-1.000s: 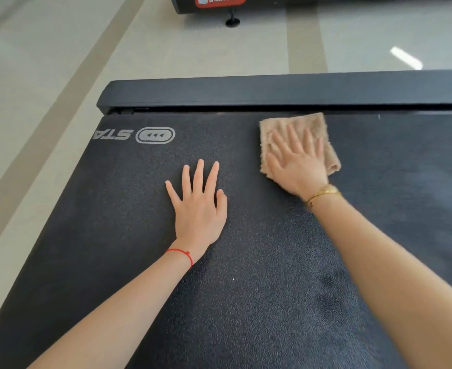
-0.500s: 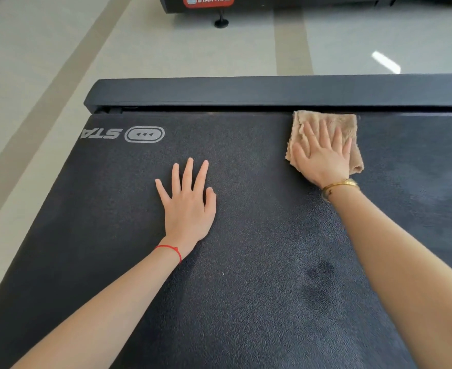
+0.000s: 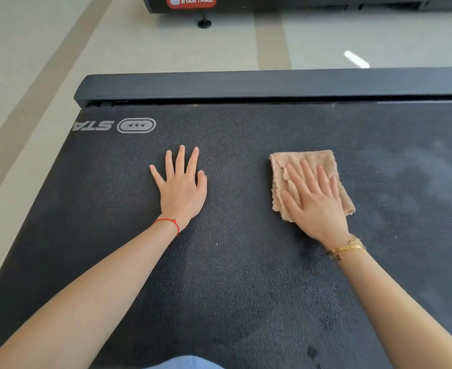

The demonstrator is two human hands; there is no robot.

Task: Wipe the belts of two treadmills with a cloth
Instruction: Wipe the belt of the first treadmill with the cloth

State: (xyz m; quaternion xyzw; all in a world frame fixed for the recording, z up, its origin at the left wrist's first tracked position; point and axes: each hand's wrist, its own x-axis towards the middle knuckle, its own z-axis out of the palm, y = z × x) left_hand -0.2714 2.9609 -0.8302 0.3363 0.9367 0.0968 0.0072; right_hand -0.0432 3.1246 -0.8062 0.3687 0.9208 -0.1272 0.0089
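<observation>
Your left hand (image 3: 181,188) lies flat, fingers spread, on the treadmill belt (image 3: 219,288). At its 3 o'clock, well apart, your right hand (image 3: 316,202) presses flat and open on the tan cloth (image 3: 303,162), which juts out toward 12 o'clock beyond your fingertips, short of the end cap (image 3: 246,83).

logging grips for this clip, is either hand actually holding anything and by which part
Nothing is gripped. The right hand lies flat, fingers spread, pressing the folded tan cloth onto the treadmill belt, covering its near half. The left hand rests bare on the belt.
</observation>
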